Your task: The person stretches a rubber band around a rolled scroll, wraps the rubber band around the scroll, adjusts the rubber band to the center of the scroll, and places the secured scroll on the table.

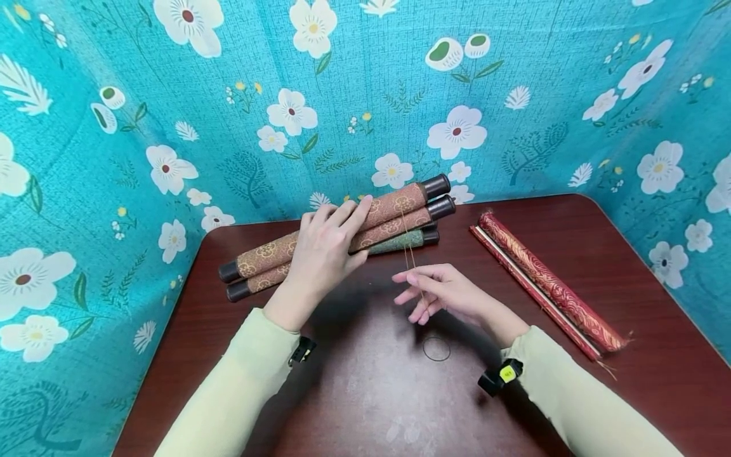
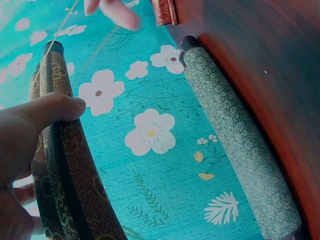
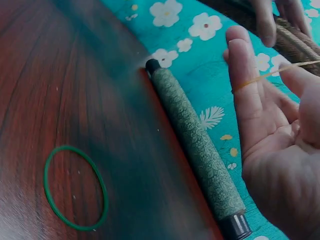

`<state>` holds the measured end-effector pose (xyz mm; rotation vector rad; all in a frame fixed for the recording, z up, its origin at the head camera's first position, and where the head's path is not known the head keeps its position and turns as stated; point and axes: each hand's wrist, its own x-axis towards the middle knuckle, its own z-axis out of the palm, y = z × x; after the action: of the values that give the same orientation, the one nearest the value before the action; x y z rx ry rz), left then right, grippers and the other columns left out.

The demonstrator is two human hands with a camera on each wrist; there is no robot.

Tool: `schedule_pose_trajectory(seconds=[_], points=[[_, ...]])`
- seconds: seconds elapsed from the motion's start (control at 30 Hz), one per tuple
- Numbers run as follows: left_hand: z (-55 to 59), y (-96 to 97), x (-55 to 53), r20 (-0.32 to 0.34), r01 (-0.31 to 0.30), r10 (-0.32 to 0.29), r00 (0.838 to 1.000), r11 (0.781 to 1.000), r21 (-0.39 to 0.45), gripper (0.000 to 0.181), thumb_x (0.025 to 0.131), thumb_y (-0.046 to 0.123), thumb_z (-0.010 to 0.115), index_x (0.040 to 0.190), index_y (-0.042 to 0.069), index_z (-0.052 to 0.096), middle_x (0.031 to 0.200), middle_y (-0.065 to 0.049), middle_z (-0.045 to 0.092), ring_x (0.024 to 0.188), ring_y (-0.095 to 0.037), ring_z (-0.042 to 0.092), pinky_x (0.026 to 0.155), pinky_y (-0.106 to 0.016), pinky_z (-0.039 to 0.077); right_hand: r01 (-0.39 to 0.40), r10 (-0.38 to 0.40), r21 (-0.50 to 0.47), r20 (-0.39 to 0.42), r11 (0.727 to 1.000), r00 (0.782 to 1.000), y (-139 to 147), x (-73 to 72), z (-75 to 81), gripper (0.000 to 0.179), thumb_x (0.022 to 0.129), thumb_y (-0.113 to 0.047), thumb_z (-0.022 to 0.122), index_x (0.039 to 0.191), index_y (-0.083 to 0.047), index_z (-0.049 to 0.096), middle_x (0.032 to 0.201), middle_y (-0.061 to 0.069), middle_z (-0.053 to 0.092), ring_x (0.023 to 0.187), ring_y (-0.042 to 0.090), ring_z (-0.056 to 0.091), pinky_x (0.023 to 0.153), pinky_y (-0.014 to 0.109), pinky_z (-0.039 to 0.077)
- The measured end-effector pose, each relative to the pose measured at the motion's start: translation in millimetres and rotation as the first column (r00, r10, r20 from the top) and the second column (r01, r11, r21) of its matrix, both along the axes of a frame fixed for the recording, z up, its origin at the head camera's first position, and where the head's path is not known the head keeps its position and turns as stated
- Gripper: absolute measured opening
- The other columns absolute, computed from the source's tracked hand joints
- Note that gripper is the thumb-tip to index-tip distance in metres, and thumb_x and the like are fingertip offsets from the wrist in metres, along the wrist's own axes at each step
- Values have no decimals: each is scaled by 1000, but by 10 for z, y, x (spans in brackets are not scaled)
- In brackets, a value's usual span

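Two brown, gold-patterned rolled scrolls (image 1: 268,254) with dark end knobs lie side by side in my left hand (image 1: 325,244), which grips them around the middle, tilted up to the right. A thin yellowish rubber band (image 3: 272,75) runs taut from their right part to my right hand (image 1: 448,293). In the right wrist view it crosses the index finger, which stands fairly straight with the thumb close by. Beneath the brown pair, partly hidden in the head view, is a green patterned scroll (image 3: 200,145) with black ends.
A green rubber band (image 3: 45,180) lies on the dark red-brown table (image 1: 365,393) below my right hand. To the right rests a red and gold scroll (image 1: 548,285) with a thinner rolled edge alongside. Blue flowered cloth (image 1: 354,82) hangs behind the table.
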<state>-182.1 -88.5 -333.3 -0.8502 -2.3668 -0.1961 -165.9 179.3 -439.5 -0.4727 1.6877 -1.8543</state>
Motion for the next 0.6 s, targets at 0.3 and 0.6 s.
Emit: schedule_pose_trajectory(seconds=[0.3,0.6], points=[[3,12,24,15,-57,56,998,998,40,87,76,28,97,152,10,60,133,-12,71,112,-39,65,81,-56,52,38,-34,29,-114,999,993,-152,51,4,91,110,-16,61,171,-6,-6,160,34,43,110,31,77,91,49,63],[-23,18,31,38,-113,110,993,989,98,87,76,29,98,152,9,60,135,-12,72,112,-40,66,79,-57,53,280,-256,15,-359,960,897,-255,107,22,124,98,-3,75,167,-40,-21,176,15,23,134,45,62,102,49,58]])
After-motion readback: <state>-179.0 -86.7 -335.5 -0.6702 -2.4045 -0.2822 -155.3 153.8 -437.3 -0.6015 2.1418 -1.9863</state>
